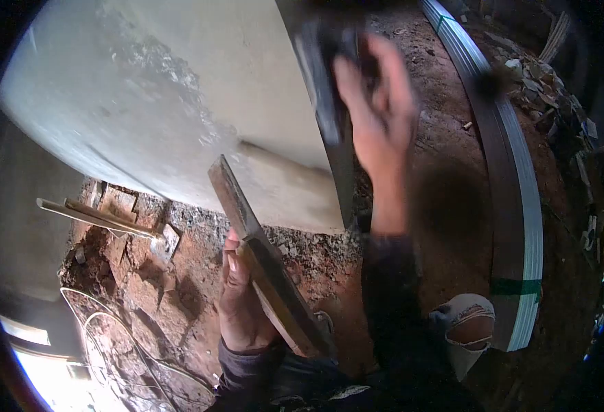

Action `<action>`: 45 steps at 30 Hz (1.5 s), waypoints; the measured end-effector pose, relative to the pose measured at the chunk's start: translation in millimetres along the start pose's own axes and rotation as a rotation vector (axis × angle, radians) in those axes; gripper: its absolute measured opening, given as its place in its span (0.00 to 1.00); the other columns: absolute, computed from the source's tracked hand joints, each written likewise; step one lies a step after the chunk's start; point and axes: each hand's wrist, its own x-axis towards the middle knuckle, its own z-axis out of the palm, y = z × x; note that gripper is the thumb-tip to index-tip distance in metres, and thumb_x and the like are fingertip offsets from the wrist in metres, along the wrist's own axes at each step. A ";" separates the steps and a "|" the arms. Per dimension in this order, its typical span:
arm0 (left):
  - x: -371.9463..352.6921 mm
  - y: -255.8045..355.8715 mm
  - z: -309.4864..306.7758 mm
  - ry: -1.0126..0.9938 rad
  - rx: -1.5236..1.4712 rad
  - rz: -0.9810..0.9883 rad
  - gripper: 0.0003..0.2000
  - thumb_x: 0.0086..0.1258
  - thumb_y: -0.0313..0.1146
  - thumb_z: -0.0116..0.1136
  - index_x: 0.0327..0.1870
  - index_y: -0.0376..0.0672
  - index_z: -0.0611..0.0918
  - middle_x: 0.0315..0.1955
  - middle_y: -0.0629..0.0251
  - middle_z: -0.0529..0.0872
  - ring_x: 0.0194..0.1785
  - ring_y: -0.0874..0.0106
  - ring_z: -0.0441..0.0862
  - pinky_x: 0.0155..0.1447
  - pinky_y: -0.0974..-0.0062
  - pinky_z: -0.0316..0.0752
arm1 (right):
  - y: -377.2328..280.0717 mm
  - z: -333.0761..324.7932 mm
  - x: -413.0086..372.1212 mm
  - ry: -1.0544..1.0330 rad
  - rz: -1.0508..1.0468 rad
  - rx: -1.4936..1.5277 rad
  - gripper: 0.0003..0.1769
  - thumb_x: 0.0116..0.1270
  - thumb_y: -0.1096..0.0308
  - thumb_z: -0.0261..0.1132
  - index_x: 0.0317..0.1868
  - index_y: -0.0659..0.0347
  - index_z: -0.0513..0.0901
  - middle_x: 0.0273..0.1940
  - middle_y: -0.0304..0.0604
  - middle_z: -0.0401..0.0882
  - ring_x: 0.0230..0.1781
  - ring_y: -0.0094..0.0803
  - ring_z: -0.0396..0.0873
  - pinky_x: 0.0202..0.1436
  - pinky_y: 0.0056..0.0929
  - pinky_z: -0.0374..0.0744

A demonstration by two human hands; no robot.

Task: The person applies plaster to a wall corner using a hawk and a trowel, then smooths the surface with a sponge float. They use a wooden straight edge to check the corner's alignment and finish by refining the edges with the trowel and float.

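My left hand is wrapped round a long wooden board, held slanted below the plastered wall. Up at the wall's right edge, my right hand holds a dark, flat trowel-like tool, blurred by motion. The tool's face lies against or very near the narrow side of the wall corner. Wet-looking, rough patches of plaster show on the broad wall face.
Long bundled metal strips with green ties lie on the right. A white sack stands near them. A wooden-handled tool rests on broken soil at left, above a looped hose. Rubble lies at upper right.
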 end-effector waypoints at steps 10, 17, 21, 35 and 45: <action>0.4 -3.1 6.6 0.016 0.032 -0.013 0.21 0.79 0.48 0.45 0.61 0.42 0.75 0.49 0.61 0.83 0.49 0.65 0.84 0.48 0.59 0.87 | 37.5 -21.3 -60.6 0.049 0.078 -0.062 0.20 0.65 0.69 0.70 0.55 0.66 0.77 0.44 0.42 0.82 0.47 0.29 0.80 0.53 0.29 0.77; 8.2 0.6 9.8 0.045 -0.033 0.030 0.20 0.79 0.47 0.46 0.63 0.44 0.73 0.45 0.61 0.84 0.47 0.66 0.84 0.41 0.64 0.87 | 18.6 -17.2 -44.4 -0.013 0.071 -0.022 0.21 0.65 0.69 0.70 0.56 0.65 0.76 0.47 0.43 0.81 0.49 0.28 0.78 0.53 0.31 0.76; 12.5 0.1 -0.5 -0.087 0.038 -0.002 0.20 0.79 0.47 0.47 0.62 0.44 0.73 0.46 0.62 0.83 0.47 0.66 0.84 0.44 0.62 0.86 | 49.1 -40.0 -101.8 -0.007 0.416 0.176 0.23 0.66 0.69 0.69 0.59 0.66 0.75 0.51 0.46 0.80 0.54 0.30 0.77 0.61 0.34 0.74; 17.5 14.1 0.0 -0.012 -0.112 0.094 0.18 0.80 0.46 0.46 0.58 0.42 0.76 0.43 0.57 0.83 0.45 0.64 0.84 0.43 0.64 0.86 | 51.2 -40.7 -109.0 0.046 0.455 0.120 0.25 0.65 0.71 0.71 0.60 0.68 0.75 0.53 0.48 0.81 0.54 0.33 0.78 0.62 0.34 0.74; 14.3 16.0 -4.2 0.002 -0.155 0.076 0.19 0.80 0.46 0.45 0.57 0.39 0.77 0.45 0.54 0.84 0.47 0.61 0.84 0.43 0.62 0.87 | 10.0 -15.4 -45.1 0.005 0.204 -0.026 0.24 0.68 0.66 0.69 0.60 0.68 0.76 0.49 0.37 0.79 0.48 0.22 0.75 0.51 0.21 0.75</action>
